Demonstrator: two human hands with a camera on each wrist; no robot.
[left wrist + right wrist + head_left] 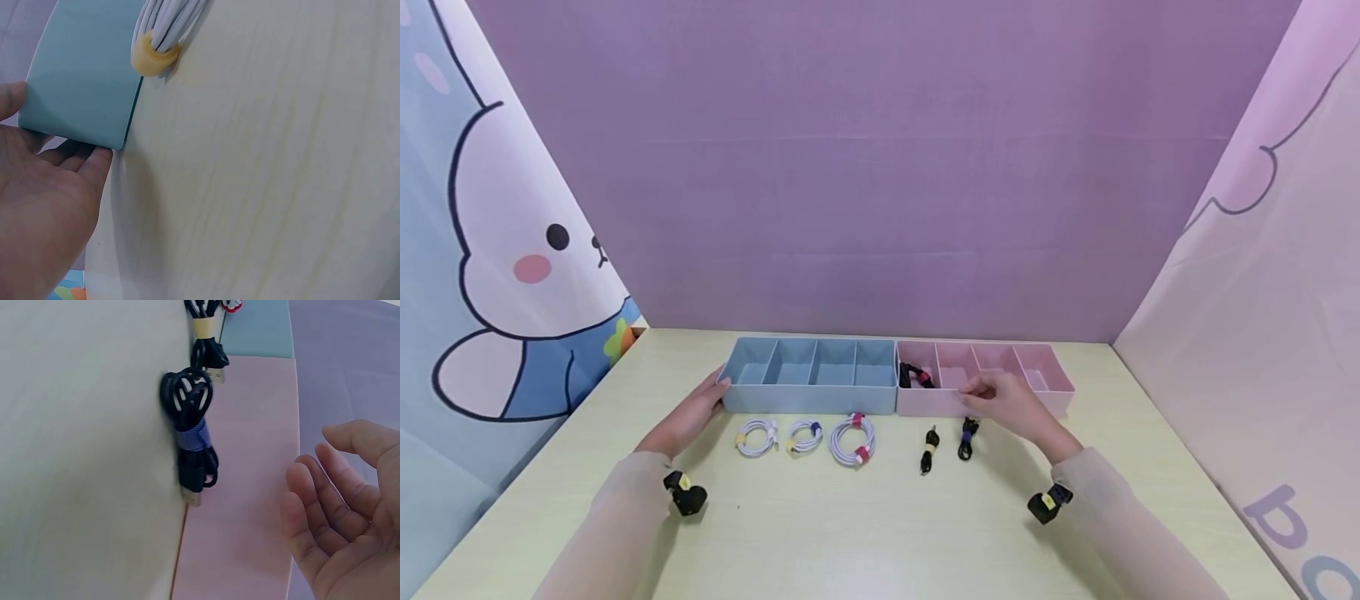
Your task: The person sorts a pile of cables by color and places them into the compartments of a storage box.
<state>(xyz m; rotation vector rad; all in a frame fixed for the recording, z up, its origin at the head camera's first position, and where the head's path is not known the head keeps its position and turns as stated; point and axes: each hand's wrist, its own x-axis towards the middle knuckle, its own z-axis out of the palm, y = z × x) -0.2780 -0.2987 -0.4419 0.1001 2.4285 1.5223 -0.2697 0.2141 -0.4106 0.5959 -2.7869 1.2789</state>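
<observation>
My left hand grips the left end of the blue divided box; the left wrist view shows its thumb at the upper edge and the other fingers against the end wall. My right hand hovers at the front rim of the pink divided box, fingers loosely bent, with nothing in them in the right wrist view. In the pink box's leftmost compartment lies a black cable with a red tie. In front lie a black cable with a blue tie and one with a yellow tie.
Three coiled white cables lie before the blue box: one with a yellow tie, one with blue and yellow ties, and a larger one with red ties. The boxes stand end to end near the purple backdrop on a pale wooden table.
</observation>
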